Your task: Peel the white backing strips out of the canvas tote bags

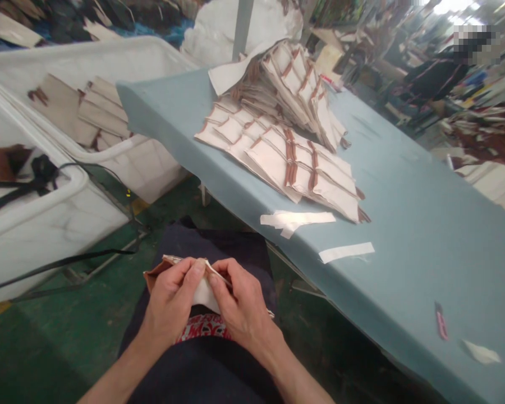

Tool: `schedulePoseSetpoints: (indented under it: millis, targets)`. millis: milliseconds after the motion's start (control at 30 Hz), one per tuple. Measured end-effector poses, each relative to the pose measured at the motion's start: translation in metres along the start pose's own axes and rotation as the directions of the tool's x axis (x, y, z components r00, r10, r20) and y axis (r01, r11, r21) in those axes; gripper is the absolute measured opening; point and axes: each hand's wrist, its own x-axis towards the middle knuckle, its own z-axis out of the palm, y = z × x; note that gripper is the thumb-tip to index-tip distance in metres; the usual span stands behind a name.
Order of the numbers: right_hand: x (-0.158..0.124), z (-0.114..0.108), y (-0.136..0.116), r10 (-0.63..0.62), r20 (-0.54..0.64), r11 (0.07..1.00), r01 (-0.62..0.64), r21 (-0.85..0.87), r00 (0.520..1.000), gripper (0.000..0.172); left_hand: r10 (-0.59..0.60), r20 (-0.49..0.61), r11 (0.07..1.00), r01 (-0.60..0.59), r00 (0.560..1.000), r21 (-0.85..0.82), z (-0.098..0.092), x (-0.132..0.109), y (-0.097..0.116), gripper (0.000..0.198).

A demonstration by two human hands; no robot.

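Observation:
Over my lap, my left hand [174, 292] and my right hand [238, 297] grip a cream fabric piece [204, 294] with brown edging. Both thumbs and forefingers pinch its upper edge, close together near the middle. A brown part of the piece sticks out past my left hand, and a corner shows beyond my right wrist. My hands hide much of the piece, so its full shape cannot be made out. Stacks of similar cream pieces with brown edges [273, 148] lie on the blue-covered table [404, 224] ahead of me.
White paper strips [347, 252] lie by the table's near edge. A pink-handled cutter [441, 322] and a pale scrap [482, 352] are at the right. White bins [151, 174] on the left hold fabric pieces. A dark strap [59, 264] hangs across the lower left.

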Motion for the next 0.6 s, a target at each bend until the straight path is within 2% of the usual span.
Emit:
schedulePoseSetpoints:
  millis: [67,167,267,333,400,467,600]
  targets:
    - [-0.004,0.003,0.011,0.07,0.039,0.989,-0.074,0.124,0.997,0.026,-0.076,-0.005,0.996,0.076,0.997,-0.042,0.003,0.0,-0.007,0.044]
    - [-0.018,0.003,0.027,0.136,0.097,0.952,-0.157,0.263,0.986,0.036,-0.124,-0.007,0.99,0.124,0.992,-0.066,0.004,-0.003,-0.013,0.045]
    - [-0.034,0.0,0.035,0.206,0.091,0.943,-0.223,0.246,0.974,0.039,-0.133,0.018,0.989,0.134,0.991,-0.066,0.007,-0.007,-0.015,0.047]
    - [-0.044,-0.002,0.032,0.241,0.054,0.95,-0.247,0.192,0.969,0.038,-0.169,0.064,0.976,0.176,0.984,-0.126,0.01,-0.01,-0.014,0.046]
    - [-0.051,-0.004,0.025,0.197,0.01,0.969,-0.196,0.149,0.98,0.034,-0.275,0.112,0.915,0.296,0.955,-0.276,0.014,-0.011,-0.01,0.044]
    - [-0.053,-0.003,0.017,0.084,-0.032,0.989,-0.079,0.121,0.996,0.029,-0.401,0.163,0.791,0.43,0.902,-0.436,0.019,-0.012,-0.004,0.044]
    - [-0.046,0.004,0.015,-0.15,-0.096,0.981,0.16,0.11,0.984,0.027,-0.524,0.245,0.587,0.555,0.816,-0.589,0.029,-0.007,0.008,0.044]
